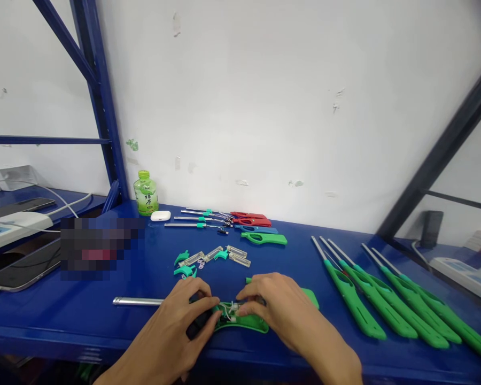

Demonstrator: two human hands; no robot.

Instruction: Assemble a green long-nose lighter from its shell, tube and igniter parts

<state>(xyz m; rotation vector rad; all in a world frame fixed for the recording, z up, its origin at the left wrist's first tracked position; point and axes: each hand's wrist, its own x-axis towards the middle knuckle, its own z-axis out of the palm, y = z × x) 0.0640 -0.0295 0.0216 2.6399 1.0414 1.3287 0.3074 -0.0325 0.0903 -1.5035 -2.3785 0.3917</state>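
Note:
An open half casing [250, 322] of a green long-neck lighter lies near the table's front edge, with thin white wires [225, 309] and small parts inside. Its metal tube [138, 301] sticks out to the left. My left hand [182, 326] is closed on the casing's tube end, thumb and fingertips close together by a teal piece. My right hand [282, 307] pinches inside the casing beside the wires; what its fingertips hold is mostly hidden. Behind that hand, another green casing half [311, 298] shows partly.
Teal triggers [185, 270] and clear fuel tanks [239, 260] lie beyond my hands. Farther back are tubes with wires [184, 225] and red, blue and green casings [264, 239]. Several green lighters [355, 302] lie right. A bottle [146, 193] and a white case [161, 216] stand back left.

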